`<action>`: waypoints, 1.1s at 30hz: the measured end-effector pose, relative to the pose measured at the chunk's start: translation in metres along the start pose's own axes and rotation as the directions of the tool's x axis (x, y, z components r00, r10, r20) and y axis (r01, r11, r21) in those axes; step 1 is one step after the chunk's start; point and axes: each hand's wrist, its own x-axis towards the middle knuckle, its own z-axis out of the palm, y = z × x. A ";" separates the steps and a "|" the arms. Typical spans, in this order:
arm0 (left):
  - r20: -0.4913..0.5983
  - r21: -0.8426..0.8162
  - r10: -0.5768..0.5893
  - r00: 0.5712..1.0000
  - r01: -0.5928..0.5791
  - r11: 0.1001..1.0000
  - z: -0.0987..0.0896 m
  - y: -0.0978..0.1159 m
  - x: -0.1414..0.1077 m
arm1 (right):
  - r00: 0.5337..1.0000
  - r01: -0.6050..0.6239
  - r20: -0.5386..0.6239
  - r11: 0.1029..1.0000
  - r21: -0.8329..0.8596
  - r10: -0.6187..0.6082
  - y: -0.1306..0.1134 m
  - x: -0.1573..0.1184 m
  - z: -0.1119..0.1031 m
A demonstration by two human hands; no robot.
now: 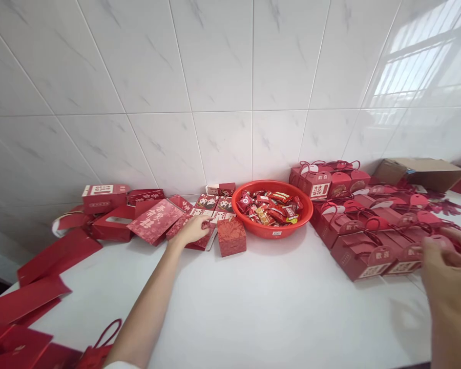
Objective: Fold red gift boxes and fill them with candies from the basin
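My left hand (195, 229) reaches over a group of red printed boxes beside the basin, its fingers bent against a dark-red box (200, 243) that lies under them. Just right of it stands a small patterned red box (231, 237). Panda-print boxes (207, 201) lie behind the fingers. At the right edge, my right hand (449, 266) is over the front of the rows of red gift boxes (363, 256) with cord handles. Its thumb and fingers are curved and apart, next to a box top (441, 242) that it partly hides.
An orange-red plastic basin (272, 233) full of wrapped sweets (271, 207) stands mid-table against the tiled wall. Red boxes and bags (57, 256) spread along the left side. A cardboard box (422, 171) is at the back right, near dark-red tassels (445, 205).
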 end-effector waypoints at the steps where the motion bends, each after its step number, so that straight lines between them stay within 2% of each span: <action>1: 0.019 0.026 -0.016 1.000 0.015 1.000 0.005 0.003 0.004 | 1.000 -0.004 0.002 0.999 0.037 0.004 -0.012 -0.005 0.007; 3: 0.043 0.097 -0.057 0.997 0.053 0.994 0.011 0.006 0.011 | 0.996 -0.018 0.084 0.991 0.133 0.007 -0.032 -0.018 0.019; 6: 0.053 0.186 -0.121 0.991 0.110 0.976 0.015 0.011 0.017 | 0.963 -0.055 0.269 0.962 0.269 -0.020 -0.049 -0.038 0.037; 9: 0.071 0.241 -0.166 0.983 0.145 0.960 0.016 0.015 0.021 | 0.905 -0.051 0.408 0.921 0.386 -0.121 -0.058 -0.056 0.054; 12: 0.099 0.260 -0.178 0.979 0.147 0.954 0.013 0.017 0.021 | 0.819 -0.029 0.517 0.883 0.468 -0.247 -0.068 -0.071 0.066; 15: 0.135 0.252 -0.177 0.975 0.139 0.958 0.004 0.016 0.015 | 0.737 0.003 0.579 0.859 0.512 -0.348 -0.077 -0.081 0.073; 20: 0.240 0.187 -0.144 0.960 0.100 0.977 -0.027 0.009 -0.005 | 0.636 0.005 0.643 0.835 0.550 -0.427 -0.088 -0.095 0.079; 23: 0.330 0.160 -0.180 0.927 0.132 0.978 -0.040 0.006 -0.013 | 0.563 0.000 0.679 0.822 0.570 -0.471 -0.093 -0.106 0.083; 25: 0.407 0.146 -0.194 0.892 0.145 0.978 -0.042 0.007 -0.014 | 0.499 -0.012 0.706 0.810 0.586 -0.503 -0.096 -0.114 0.085; 29: 0.572 0.106 -0.170 0.802 0.134 0.985 -0.031 0.011 -0.014 | 0.365 -0.068 0.746 0.784 0.617 -0.557 -0.097 -0.130 0.089; 33: 0.670 0.054 -0.129 0.731 0.125 0.991 -0.016 0.012 -0.015 | 0.274 -0.100 0.795 0.806 0.583 -0.541 -0.091 -0.143 0.095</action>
